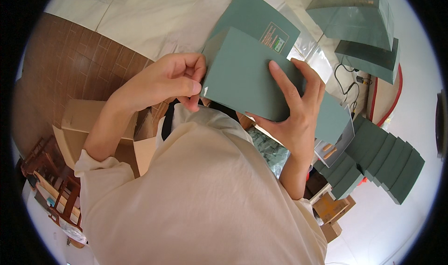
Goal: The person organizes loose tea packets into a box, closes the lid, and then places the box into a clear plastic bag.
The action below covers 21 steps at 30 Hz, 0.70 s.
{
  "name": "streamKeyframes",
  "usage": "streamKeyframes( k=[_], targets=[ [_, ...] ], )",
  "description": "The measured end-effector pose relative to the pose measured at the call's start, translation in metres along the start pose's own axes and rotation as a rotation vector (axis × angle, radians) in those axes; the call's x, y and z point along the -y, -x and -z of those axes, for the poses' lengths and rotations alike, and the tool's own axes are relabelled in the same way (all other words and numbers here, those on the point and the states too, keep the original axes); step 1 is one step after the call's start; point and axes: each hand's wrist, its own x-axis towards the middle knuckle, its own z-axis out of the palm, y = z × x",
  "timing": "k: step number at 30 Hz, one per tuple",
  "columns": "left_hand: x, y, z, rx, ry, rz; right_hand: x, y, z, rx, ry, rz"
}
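Observation:
A dark green cardboard box [241, 72] is tilted in front of my torso. A small white torn or scuffed spot [205, 91] marks its near left corner. My right hand [301, 100] spans the box's right side, thumb on the near edge and fingers spread over the top face. At the left corner my left hand [178, 81] has its fingers curled against the box edge, thumb tip beside the white spot. Whether anything thin is pinched there is hidden. Behind the box lies another green panel [245, 16] with printed writing and a label; I cannot tell if they are joined.
The pale table [136, 13] bears clear plastic film [316, 60], more green boxes [353, 23] and a black cable [344, 86]. Several green boxes [388, 156] are stacked at right. An open brown carton [94, 118] stands at lower left, near wooden furniture [59, 181].

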Motion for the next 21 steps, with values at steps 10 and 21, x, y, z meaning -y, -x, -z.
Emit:
streamKeyframes(
  k=[10,21],
  targets=[
    [0.006,0.001,0.004,0.035,0.046,-0.034,0.002,-0.001,0.0,0.003,0.038,0.035],
    [0.004,0.002,-0.013,-0.129,-0.106,-0.056,0.003,-0.001,0.0,-0.001,0.028,0.014]
  ],
)
